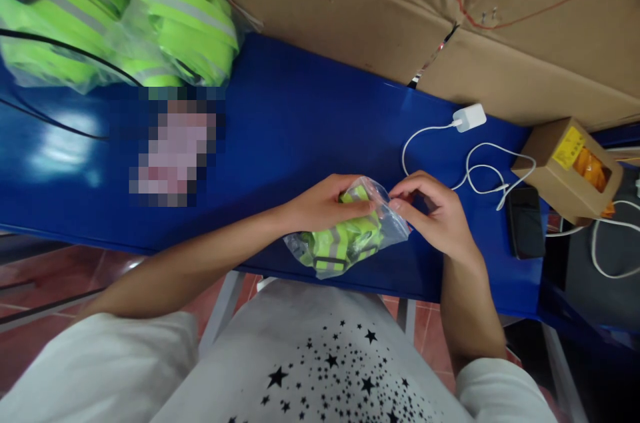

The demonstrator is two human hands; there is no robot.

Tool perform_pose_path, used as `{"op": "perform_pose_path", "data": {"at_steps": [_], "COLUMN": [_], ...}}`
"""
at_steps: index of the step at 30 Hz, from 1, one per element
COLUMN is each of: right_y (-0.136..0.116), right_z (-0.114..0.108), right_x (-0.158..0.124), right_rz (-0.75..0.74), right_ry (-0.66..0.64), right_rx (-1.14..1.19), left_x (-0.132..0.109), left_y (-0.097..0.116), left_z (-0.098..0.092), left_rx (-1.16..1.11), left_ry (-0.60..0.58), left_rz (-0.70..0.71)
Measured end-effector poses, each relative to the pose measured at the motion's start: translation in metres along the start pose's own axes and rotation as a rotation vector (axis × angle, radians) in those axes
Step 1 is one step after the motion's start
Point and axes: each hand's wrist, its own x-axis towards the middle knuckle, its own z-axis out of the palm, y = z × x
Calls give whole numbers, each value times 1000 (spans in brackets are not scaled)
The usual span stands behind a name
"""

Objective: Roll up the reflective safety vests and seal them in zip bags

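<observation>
A clear plastic bag (395,226) holding a folded neon-yellow strap with grey stripes (334,246) is at the front edge of the blue table. My left hand (330,201) is closed on the bag from the left, its thumb lying across the upper part. At the bag's right end, my right hand (433,209) pinches the edge of the opening between thumb and fingertips. A dark buckle shows through the plastic near the bottom of the bag.
Bags of neon-yellow straps (193,26) lie at the back left, near a blurred-out object (175,153). A white charger (470,117) with its cable, a black phone (526,223) and a cardboard box (545,156) are on the right. Brown cardboard (350,3) borders the blue table (300,116).
</observation>
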Motion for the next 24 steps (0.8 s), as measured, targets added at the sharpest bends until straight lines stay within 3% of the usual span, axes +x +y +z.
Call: {"op": "perform_pose_path", "data": {"at_steps": [4, 9, 16, 24], "right_y": [0, 1, -3, -1], "right_z": [2, 4, 5, 3], "right_x": [-2, -4, -4, -1], "right_rz": [-67, -15, 92, 231], "right_ry": [-50, -39, -10, -195], "right_rx": [-161, -219, -82, 87], "left_x": [0, 0, 1, -1], "left_y": [-2, -4, -1, -1], "left_z": [1, 0, 1, 2], "left_rx": [110, 124, 119, 138], "left_ry": [50, 44, 38, 29], "left_rz": [-33, -19, 5, 9]}}
